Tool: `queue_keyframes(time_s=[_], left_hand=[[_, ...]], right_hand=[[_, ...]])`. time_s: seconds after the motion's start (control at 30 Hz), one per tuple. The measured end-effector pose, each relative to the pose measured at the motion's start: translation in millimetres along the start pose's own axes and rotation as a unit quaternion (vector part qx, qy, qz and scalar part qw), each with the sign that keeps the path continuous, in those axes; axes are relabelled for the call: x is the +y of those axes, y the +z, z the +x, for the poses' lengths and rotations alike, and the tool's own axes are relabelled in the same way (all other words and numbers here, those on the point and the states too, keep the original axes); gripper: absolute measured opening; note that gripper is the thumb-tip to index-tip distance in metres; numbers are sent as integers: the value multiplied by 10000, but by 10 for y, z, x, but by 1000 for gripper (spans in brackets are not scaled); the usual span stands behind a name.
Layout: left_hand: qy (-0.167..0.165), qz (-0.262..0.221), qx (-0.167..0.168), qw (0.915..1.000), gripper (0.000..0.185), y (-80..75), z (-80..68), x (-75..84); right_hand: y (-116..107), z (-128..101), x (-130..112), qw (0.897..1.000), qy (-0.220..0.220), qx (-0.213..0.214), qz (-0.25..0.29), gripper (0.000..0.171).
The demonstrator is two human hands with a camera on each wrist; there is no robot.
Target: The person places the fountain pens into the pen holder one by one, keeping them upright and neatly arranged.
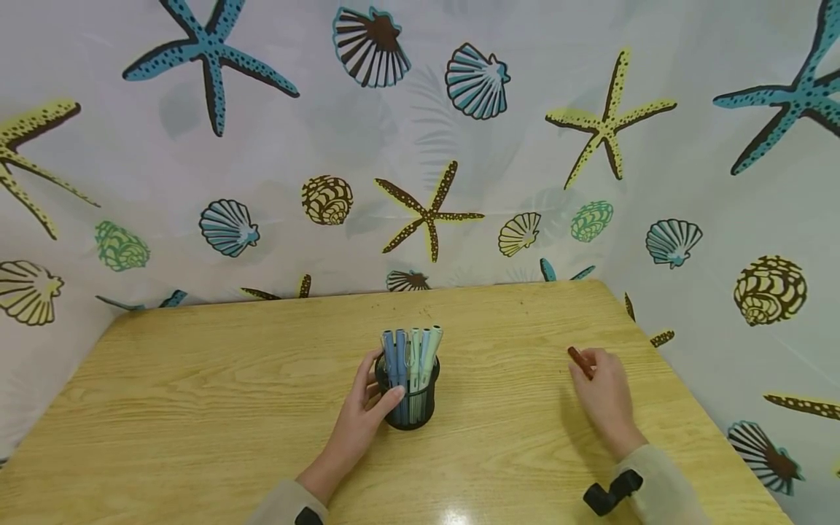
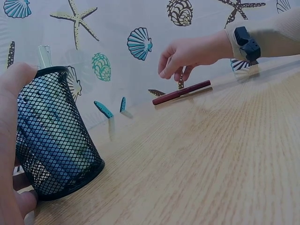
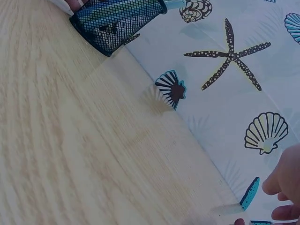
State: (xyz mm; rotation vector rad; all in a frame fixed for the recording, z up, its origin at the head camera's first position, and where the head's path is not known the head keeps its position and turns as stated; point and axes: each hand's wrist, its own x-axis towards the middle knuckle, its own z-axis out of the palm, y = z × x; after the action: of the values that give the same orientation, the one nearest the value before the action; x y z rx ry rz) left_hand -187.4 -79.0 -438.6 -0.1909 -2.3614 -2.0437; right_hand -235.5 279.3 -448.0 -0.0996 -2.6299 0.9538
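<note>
While my left hand point(image 1: 363, 408) wraps curled fingers around the black mesh pen cup point(image 1: 408, 397), my right hand's point(image 1: 607, 394) loosely bent fingertips touch the dark-red pen point(image 2: 182, 92) on the wooden table point(image 1: 197, 408).

Setting: a small makeshift desk station, curtained off rather than a furnished room. A light wooden table point(image 1: 197, 394) with plain grain fills the lower half of the head view. A pale printed curtain point(image 1: 420, 146) carrying starfish and seashell motifs in teal, yellow and brown encloses it at the back and down the right edge. Stationery marks it as a desk: a black mesh pen holder point(image 1: 408, 394) at centre, stocked with pastel pens point(image 1: 412, 354).
</note>
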Motion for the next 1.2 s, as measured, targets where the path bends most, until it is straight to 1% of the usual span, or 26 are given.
queue_keyframes(time_s=[0.1,0.17,0.3,0.57,0.83,1.2], left_hand=[[-17,-9,7,10000,66,-3,-6,4],[-37,-11,10,10000,66,-5,-9,8],[-65,-36,8,10000,66,-9,-8,7],[-46,-63,-31,10000,67,-21,2,-24],[-54,-46,-25,10000,66,-24,5,-18],[-66,-12,-10,10000,65,-27,-11,3]], right_hand=[[-11,7,21,9993,48,35,-373,34],[-18,10,31,9985,130,6,-526,35],[-23,22,42,9972,262,-67,-695,37],[-3,68,93,9929,257,-134,-1150,37],[29,121,132,9902,467,-433,-1241,38],[83,169,161,9867,769,-581,-1306,36]])
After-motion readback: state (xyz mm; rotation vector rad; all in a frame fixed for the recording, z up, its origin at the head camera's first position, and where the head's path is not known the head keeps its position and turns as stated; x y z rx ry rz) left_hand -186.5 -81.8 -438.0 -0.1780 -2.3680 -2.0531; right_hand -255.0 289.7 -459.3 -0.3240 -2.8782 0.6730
